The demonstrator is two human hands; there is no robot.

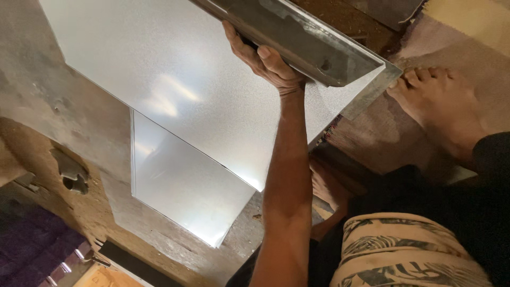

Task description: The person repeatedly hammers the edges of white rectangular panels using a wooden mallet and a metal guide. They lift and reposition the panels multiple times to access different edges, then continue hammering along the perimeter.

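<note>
My left hand reaches forward and grips the near edge of a long dark metal angle bar, thumb on top and fingers curled under it. The bar lies slantwise across the far right edge of a large shiny metal sheet. A second shiny sheet lies under the first one and sticks out toward the lower left. My right hand is out of view.
The sheets rest on a rough grey slab. A small metal lump lies on the brown floor at the left, near purple cloth. My bare foot rests on a worn mat at the right.
</note>
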